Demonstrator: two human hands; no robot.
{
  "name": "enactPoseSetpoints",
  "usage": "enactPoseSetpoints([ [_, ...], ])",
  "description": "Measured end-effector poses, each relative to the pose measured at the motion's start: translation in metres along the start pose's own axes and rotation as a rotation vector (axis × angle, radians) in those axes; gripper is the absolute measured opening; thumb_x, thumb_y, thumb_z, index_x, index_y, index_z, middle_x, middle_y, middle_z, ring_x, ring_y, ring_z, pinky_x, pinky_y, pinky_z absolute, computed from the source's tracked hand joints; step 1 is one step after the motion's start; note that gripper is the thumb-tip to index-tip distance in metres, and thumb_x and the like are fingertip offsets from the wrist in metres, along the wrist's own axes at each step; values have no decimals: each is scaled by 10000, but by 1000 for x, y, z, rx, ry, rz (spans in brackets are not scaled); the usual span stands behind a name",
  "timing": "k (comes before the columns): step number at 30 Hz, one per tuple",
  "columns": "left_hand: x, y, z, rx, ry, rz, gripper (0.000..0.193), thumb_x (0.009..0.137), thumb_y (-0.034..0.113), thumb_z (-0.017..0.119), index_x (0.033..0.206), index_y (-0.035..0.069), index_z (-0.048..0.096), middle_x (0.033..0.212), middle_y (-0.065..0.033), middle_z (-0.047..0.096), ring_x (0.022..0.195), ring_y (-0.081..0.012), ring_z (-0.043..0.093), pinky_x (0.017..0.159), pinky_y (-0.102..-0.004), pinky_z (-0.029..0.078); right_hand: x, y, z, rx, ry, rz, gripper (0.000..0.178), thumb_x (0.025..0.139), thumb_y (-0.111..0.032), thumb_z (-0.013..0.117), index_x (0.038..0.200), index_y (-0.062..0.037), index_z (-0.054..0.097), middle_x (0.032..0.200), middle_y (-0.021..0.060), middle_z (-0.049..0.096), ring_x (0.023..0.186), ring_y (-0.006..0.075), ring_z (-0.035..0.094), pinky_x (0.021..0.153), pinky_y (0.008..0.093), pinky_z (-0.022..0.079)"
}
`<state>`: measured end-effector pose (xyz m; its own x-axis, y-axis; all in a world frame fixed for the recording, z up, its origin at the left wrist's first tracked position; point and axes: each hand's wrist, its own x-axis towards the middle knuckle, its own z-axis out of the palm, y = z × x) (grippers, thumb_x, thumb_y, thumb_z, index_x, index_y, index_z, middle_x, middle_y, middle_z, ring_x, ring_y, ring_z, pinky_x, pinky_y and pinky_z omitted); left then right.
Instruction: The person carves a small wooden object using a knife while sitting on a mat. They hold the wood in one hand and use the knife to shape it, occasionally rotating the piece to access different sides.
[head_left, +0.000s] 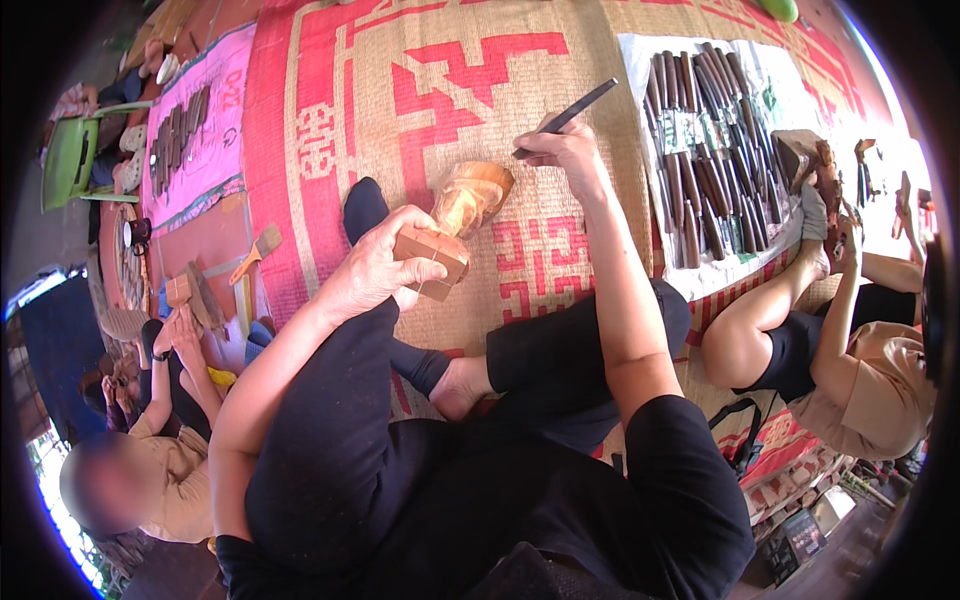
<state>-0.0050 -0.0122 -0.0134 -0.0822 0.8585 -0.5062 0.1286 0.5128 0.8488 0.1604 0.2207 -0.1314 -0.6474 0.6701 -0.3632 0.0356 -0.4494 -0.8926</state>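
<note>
My left hand [375,260] is closed around the squared block base of a wood carving [472,195]. Its rounded, paler carved part tilts away from me, up and to the right, above the mat. Over my raised left knee, the thumb presses on the side of the block. My right hand [562,155] grips a slim, dark carving tool [592,100], with one end pointing up to the right and the other emerging by the fingertips. A gap separates this tool from the carving. Its exact tip shape is too small to tell.
A red-and-tan woven mat [560,60] lies under me. On the right, a white sheet [638,60] bears rows of dark-handled carving tools [705,150]; more lie on a pink cloth [225,75] at left. A brush [258,250] lies nearby. People sit working on both sides.
</note>
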Motion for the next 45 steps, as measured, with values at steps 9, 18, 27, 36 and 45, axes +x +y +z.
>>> enactPoseSetpoints([
  [9,4,4,1,33,-5,24,420,812,284,762,1087,81,518,979,-41,596,947,-113,557,814,-289,464,4,7,7,-49,31,1,83,739,-56,702,727,-8,635,744,102,688,681,157,666,666,284,531],
  [18,5,6,3,66,-11,22,431,812,285,763,1099,89,509,991,-35,597,952,-110,558,813,-283,470,-3,7,19,-121,-134,4,72,731,-59,701,757,-21,646,754,84,696,696,146,659,669,289,525],
  [27,5,7,3,74,-25,9,427,808,284,765,1100,90,521,994,-42,602,943,-114,565,802,-286,478,-4,0,15,-22,-36,7,93,753,-69,707,750,-23,627,770,108,688,707,174,671,682,289,537],
  [36,6,3,4,112,-36,46,408,817,228,758,1107,81,513,1002,-54,597,901,-110,588,698,-262,538,5,7,-7,17,78,-2,52,753,-34,683,785,-10,648,752,105,690,696,191,677,664,313,544],
  [45,10,-7,2,139,-24,149,410,823,227,750,1108,71,500,996,-59,584,874,-122,597,604,-259,578,3,7,2,-24,-32,31,60,761,-57,692,777,-18,648,774,100,695,694,188,674,670,319,538],
])
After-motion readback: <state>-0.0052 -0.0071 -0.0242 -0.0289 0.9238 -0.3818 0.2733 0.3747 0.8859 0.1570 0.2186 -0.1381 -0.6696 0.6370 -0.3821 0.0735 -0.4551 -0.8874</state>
